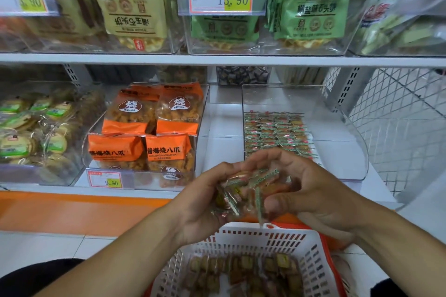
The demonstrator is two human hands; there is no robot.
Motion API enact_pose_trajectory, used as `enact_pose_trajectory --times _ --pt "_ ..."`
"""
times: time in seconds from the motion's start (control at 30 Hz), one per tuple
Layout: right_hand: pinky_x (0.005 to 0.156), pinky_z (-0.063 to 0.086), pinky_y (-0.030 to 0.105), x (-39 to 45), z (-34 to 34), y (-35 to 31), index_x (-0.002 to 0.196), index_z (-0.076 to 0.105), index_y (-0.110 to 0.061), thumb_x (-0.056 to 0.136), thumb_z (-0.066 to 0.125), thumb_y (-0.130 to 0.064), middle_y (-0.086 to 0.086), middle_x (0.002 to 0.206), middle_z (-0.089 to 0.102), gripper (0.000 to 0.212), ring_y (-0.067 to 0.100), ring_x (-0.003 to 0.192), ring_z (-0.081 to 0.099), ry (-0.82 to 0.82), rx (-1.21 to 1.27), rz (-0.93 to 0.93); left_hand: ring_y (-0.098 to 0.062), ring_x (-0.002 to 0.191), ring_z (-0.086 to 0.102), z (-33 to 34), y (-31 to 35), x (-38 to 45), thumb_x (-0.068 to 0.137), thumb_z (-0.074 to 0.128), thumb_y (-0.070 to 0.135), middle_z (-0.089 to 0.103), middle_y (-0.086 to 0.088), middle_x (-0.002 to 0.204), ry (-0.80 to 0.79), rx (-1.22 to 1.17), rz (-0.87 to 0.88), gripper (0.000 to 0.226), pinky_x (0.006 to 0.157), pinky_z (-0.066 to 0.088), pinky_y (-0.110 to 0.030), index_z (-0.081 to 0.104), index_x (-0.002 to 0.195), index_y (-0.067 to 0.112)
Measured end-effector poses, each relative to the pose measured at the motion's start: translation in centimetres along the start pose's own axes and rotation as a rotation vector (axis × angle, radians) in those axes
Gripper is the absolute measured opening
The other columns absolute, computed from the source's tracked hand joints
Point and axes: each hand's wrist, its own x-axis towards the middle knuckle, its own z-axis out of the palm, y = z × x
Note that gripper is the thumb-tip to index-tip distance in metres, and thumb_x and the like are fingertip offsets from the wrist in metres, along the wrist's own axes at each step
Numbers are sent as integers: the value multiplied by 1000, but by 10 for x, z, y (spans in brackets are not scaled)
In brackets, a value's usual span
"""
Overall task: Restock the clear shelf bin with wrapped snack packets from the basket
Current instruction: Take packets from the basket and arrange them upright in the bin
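We hold bunch of snack packets (246, 190) at frame centre, left hand (205, 202) and right hand (311, 190) both curled round it, above basket (241, 236). Clear bin (347, 152) at centre right, half filled. Risk: slippery wrappers, loose bunch; packets may slide out, drop to floor.

On the lower white shelf (222, 113) sits the clear bin (337, 128), rows of small wrapped packets (275, 132) lying flat in its left part. Just left of it stands a bin of orange snack bags (144, 132), then a bin of round biscuits (31, 132). On the upper shelf (217, 59), clear bins hold yellow bags (130, 14) and green bags (311, 17).
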Motion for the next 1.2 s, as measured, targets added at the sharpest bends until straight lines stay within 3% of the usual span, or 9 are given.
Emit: enact_pose_trajectory --times 0.13,0.23,0.33,0.47,0.53,0.73,0.97,1.1,1.2 --pt "73 63 42 1 -2 -4 113 73 -25 55 99 -24 7 129 68 64 34 109 64 146 178 -17 -22 78 72 0 0 2 75 74 25 76 -13 100 120 -66 39 21 59 59 -29 83 92 15" --pt "53 56 26 2 -1 -8 112 73 -33 65 88 -32 -1 126 71 50 25 107 70 325 156 -26 -26 81 71 -2 -6 3 67 77 18 75 -20 102 212 2 74 20 60 60 -32 83 83 7" --pt "45 43 19 5 2 -3 113 72 -40 66 82 -40 -7 120 74 49 6 82 71 464 23 3 -22 75 71 3 -12 5 67 78 17 74 -18 98 192 37 89 21 62 60 -32 82 87 10" --pt "66 51 19 8 2 7 111 73 -37 65 83 -47 -8 113 76 48 4 94 72 537 -6 16 -20 79 71 3 -19 7 65 85 26 73 -15 100 243 99 213 46 70 60 -35 74 105 7" --pt "75 50 25 8 2 12 107 75 -33 62 83 -50 -6 110 76 49 11 102 72 554 2 51 -22 80 72 4 -21 7 65 86 27 74 -14 97 275 120 285 43 71 60 -34 74 102 10" --pt "57 48 22 8 6 21 106 79 -26 70 77 -51 1 103 78 44 9 83 71 518 46 158 -29 84 73 5 -24 9 55 98 34 74 -18 96 319 150 344 45 70 61 -36 74 88 17" --pt "63 56 22 9 3 24 94 79 -25 66 78 -55 2 100 78 41 17 94 75 596 75 92 -29 96 74 7 -26 14 49 101 37 75 -21 107 276 63 267 58 81 61 -39 77 96 12" --pt "66 61 29 9 -1 23 91 72 -6 59 85 -44 15 100 75 51 22 85 76 630 206 60 -27 97 74 8 -24 14 52 100 37 74 -20 113 253 27 249 78 81 60 -36 69 115 3" --pt "68 62 31 7 -3 22 89 70 -4 61 85 -40 16 100 73 48 22 86 76 612 250 64 -28 94 74 7 -23 15 53 99 34 74 -21 109 252 23 280 66 80 61 -37 71 107 8"
